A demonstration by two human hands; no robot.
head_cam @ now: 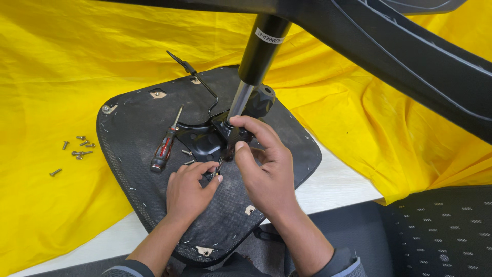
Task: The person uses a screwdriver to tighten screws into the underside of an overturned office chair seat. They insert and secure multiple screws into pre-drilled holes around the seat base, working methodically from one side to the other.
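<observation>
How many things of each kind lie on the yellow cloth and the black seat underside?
Loose screws on the yellow cloth: 6 (e.g.)
Screwdriver: 1
Black seat underside: 1
Metal mechanism plate: 1
Gas cylinder: 1
Total: 10

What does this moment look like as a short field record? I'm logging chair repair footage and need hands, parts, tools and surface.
left hand: left hand pinches a small metal screw at the plate's edge
right hand: right hand grips the black metal mechanism plate at the cylinder's base
part: upturned black fabric seat pad with black gas cylinder standing in the plate
tool: red-handled screwdriver lying on the pad, untouched
loose items: silver screws left of the pad
surface: yellow cloth
</observation>
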